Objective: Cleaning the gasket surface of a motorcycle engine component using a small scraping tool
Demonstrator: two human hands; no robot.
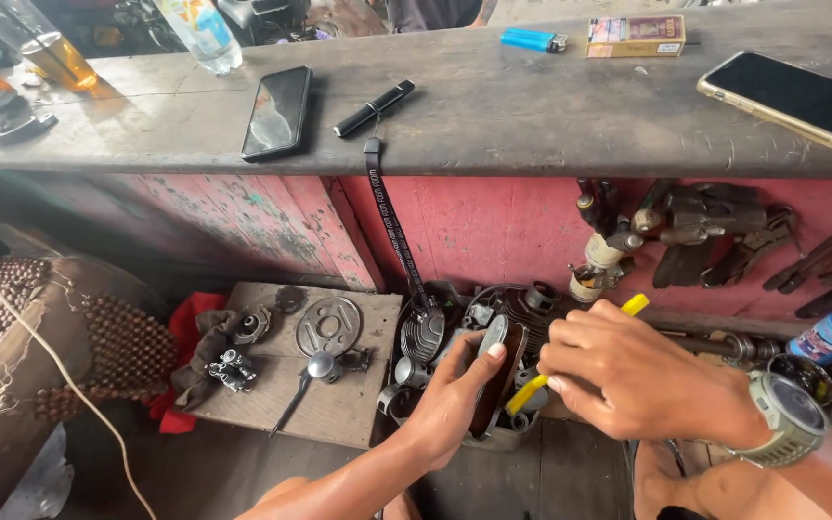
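Left hand (455,390) grips a flat, dark brown metal plate with a rounded grey end (493,371), thumb pressed along its edge. Right hand (628,380) is closed around a yellow plastic-handled tool (532,390), its tip against the plate. Both sit over a dark tray of greasy metal engine parts (435,332), below the worn grey wooden bench (493,106). Left of the tray lies a pale board carrying a perforated steel disc (327,325).

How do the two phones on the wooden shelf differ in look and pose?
The black phone lies whole in view near the shelf's middle, its long side pointing away from the person. The gold-edged phone lies at the right end, turned diagonally, partly cut off by the picture's edge. Both lie flat on the wooden shelf, dark screens up.
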